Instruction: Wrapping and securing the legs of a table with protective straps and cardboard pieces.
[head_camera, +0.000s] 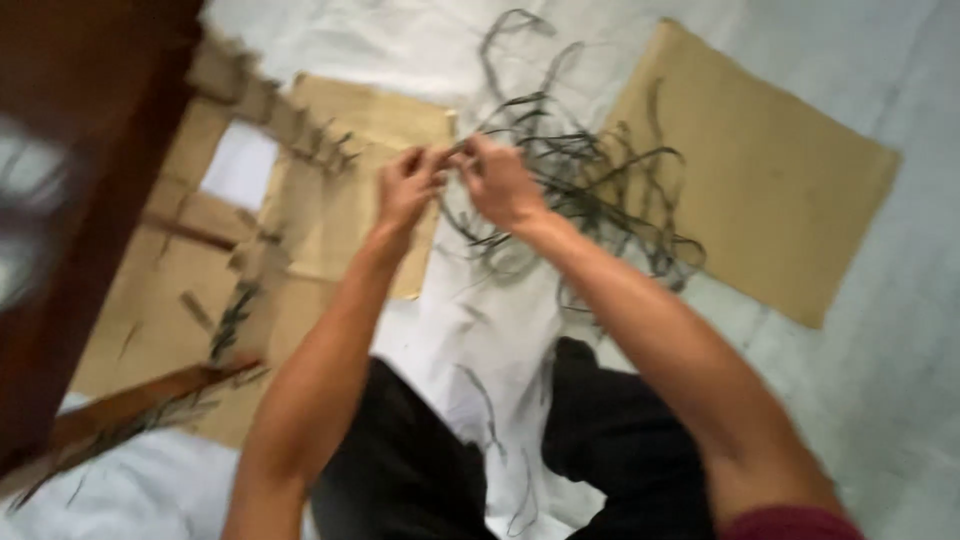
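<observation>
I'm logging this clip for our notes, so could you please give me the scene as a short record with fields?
View: head camera looking down, picture blurred
Left hand: fingers pinched on a thin dark strip
Right hand: close beside the left, pinching the same strip
Strips: tangled dark pile on the white sheet
Brown paper: flat sheet right of the pile
Cardboard: pieces to the left
Wooden furniture: dark, far left
</observation>
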